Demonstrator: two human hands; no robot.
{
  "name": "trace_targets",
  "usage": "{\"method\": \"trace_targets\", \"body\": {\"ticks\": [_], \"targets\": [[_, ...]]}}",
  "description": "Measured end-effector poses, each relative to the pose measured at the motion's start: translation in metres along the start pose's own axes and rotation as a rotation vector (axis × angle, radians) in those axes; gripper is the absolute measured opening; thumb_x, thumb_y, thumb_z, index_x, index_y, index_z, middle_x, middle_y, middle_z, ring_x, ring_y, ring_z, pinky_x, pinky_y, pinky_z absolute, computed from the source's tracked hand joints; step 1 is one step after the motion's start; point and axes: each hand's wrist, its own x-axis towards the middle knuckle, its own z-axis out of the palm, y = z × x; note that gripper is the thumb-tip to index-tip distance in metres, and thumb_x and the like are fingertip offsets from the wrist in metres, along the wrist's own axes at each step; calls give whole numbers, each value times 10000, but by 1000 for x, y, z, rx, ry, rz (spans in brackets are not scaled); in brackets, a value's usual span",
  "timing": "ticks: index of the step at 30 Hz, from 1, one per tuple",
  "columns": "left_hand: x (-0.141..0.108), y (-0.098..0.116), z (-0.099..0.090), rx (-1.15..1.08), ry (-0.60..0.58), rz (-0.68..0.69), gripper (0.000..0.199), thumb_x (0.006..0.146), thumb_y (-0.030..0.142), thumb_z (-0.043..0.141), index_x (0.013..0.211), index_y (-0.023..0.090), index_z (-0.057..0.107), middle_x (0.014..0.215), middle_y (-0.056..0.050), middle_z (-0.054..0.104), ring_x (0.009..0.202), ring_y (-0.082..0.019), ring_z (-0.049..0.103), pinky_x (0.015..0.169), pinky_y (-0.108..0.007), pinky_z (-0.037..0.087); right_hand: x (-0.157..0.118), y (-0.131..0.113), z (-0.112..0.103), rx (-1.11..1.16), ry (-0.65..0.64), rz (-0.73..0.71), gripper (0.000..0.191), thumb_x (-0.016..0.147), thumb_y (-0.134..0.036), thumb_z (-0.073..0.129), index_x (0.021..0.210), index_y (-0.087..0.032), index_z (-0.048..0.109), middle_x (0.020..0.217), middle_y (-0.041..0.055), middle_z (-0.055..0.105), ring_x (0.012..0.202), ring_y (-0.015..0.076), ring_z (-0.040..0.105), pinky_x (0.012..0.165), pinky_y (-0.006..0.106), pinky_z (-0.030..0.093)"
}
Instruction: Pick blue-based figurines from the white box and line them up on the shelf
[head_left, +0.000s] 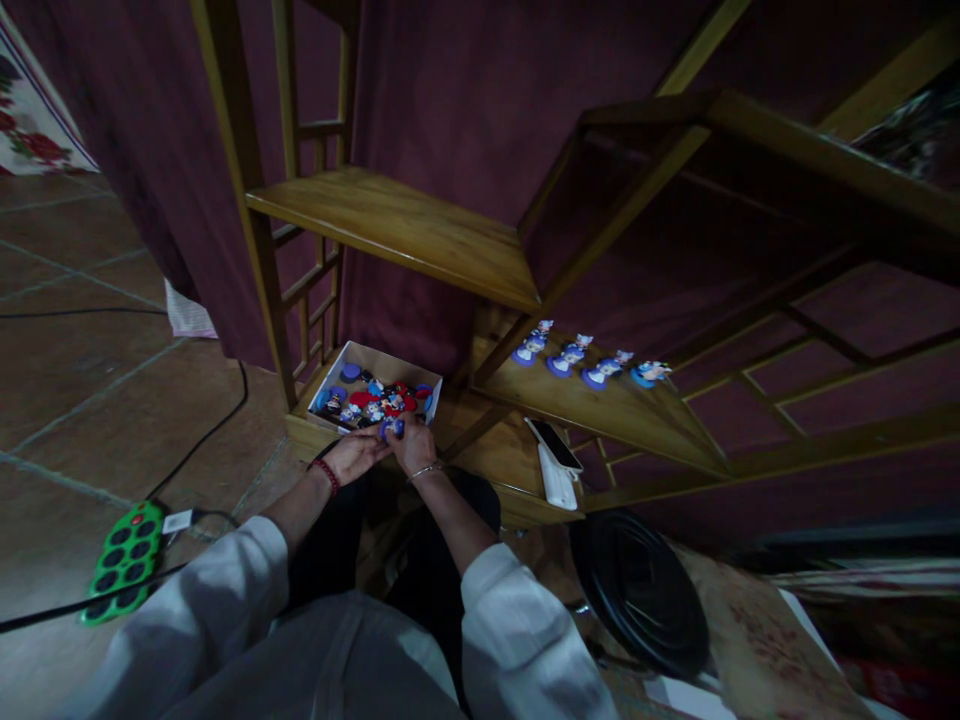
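Observation:
My left hand (355,457), with a red beaded bracelet at the wrist, is at the near edge of an open box (321,412). My right hand (414,446), with a thin bangle, is beside it, closed on a small figurine with a purple base (391,429). The fingertips of my left hand touch or nearly touch that figurine. Several red, blue and black figurines (375,402) lie jumbled in the box. Three purple-based figurines (568,358) and a blue-based figurine (649,374) stand in a row on the shelf to the right.
The wooden shelf unit (397,225) stands before a dark red curtain. A phone (555,443) leans on a white object (558,482) on the lower board. A black round stool (641,590) is at the right, a green power strip (126,560) on the floor.

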Motion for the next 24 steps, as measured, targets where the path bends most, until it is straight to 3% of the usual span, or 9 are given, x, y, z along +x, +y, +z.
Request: {"method": "trace_targets", "body": {"ticks": [10, 24], "targets": [[0, 0, 0, -17, 50, -16, 237, 633, -55, 508, 757, 93, 647, 749, -55, 659, 787, -139, 613, 928, -342, 396, -3, -5, 3, 16, 17, 90, 265, 792, -323, 504, 989, -148, 531, 871, 103, 655, 797, 183, 610, 676, 247, 427], [-2, 0, 0, -67, 42, -27, 305, 676, -73, 487, 873, 110, 631, 808, -56, 667, 840, -152, 617, 962, -375, 370, -2, 8, -2, 83, -10, -107, 273, 785, -251, 533, 1051, -193, 543, 1026, 76, 606, 922, 169, 564, 783, 248, 412]]}}
